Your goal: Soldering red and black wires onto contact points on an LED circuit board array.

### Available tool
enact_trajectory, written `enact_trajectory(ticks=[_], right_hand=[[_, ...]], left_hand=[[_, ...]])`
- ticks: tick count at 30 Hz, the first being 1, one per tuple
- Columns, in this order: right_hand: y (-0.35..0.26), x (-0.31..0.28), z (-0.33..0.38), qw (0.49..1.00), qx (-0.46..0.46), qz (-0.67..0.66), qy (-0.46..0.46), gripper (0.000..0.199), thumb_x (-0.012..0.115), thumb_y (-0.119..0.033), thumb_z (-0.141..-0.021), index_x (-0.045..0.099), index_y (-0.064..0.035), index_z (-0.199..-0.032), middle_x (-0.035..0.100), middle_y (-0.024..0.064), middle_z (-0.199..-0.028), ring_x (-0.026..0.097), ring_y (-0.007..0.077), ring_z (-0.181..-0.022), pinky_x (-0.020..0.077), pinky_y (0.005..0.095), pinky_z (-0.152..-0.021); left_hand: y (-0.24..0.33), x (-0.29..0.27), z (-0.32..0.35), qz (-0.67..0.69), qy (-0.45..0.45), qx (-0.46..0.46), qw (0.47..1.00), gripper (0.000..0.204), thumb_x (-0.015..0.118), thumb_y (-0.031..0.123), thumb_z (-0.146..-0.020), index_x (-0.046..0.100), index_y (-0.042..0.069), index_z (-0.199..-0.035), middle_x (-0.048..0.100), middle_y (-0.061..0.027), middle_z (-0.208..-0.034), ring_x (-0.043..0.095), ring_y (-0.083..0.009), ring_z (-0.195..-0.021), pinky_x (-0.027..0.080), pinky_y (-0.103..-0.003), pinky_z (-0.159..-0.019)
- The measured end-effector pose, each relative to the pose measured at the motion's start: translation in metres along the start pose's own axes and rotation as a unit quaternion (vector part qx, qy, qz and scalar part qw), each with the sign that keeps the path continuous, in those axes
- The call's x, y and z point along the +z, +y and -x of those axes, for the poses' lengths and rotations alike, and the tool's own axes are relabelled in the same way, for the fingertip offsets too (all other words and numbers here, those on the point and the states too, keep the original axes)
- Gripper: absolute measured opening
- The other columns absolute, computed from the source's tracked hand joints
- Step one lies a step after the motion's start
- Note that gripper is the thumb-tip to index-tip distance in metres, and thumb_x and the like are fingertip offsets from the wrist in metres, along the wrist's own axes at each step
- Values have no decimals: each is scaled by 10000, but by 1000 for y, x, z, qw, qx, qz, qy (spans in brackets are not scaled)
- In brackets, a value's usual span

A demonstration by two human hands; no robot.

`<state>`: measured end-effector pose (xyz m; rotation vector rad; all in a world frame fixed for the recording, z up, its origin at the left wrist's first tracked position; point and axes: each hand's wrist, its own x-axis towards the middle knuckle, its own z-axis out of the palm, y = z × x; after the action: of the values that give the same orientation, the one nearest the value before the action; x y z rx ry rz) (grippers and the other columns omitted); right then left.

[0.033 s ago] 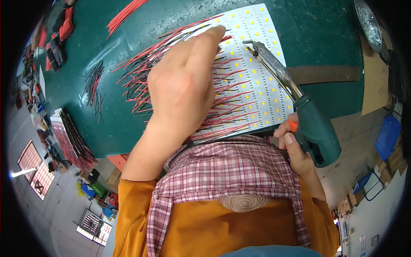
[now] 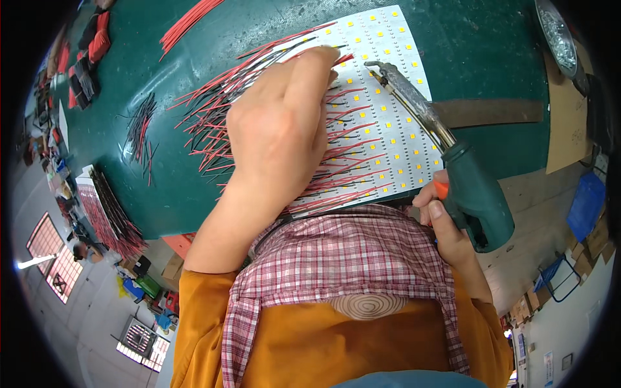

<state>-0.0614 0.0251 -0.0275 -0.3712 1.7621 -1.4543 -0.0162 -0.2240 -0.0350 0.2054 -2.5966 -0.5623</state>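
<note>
My left hand is closed in a pinch over a white LED board dotted with small yellow chips. From between its fingertips stick out the tips of several red wires. Rows of red and black wires run across the board's left side, many reaching past its edge and partly hidden under my hand. My right hand grips a green soldering gun with an orange trigger. Its darkened metal tip hangs near the board's upper middle, right of my left fingertips; whether it touches cannot be told.
On the green table lie a small pile of black and red wires, a red wire bundle and a wired board at the left edge. A dark strip lies right of the board. A metal dish stands far right.
My left hand has shifted slightly toward me with the red wires in its pinch. The soldering gun has barely moved.
</note>
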Motion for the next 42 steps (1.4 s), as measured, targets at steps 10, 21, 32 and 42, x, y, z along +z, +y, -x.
enact_trajectory(ticks=[10,21,32,42], right_hand=[[4,-6,3,997,-11,78,-25,115,520,-47,-856,540,-11,-964,584,55,-813,490,94,-646,426,245,-588],[2,-3,4,997,-6,74,-21,89,491,-88,-876,520,-5,-879,528,51,-769,437,73,-598,402,226,-557],[-1,-6,8,1000,-6,3,6,250,496,-92,-878,466,-36,-1120,567,87,-811,453,90,-602,408,230,-567],[-6,-4,0,999,-23,45,-15,314,484,-95,-901,417,-37,-1202,581,103,-821,446,89,-596,410,238,-560]], left_hand=[[1,25,11,-87,-5,47,995,202,605,46,-617,654,87,-808,567,-9,-721,570,-173,-703,468,-274,-530],[1,28,16,-84,1,54,995,205,619,85,-608,656,99,-809,568,5,-726,566,-164,-703,459,-262,-513],[3,28,15,-104,-13,52,993,198,610,102,-607,638,110,-803,555,5,-739,564,-163,-720,456,-257,-507],[3,26,8,-68,-3,34,997,174,611,83,-610,632,104,-782,542,-2,-730,550,-176,-694,454,-277,-512]])
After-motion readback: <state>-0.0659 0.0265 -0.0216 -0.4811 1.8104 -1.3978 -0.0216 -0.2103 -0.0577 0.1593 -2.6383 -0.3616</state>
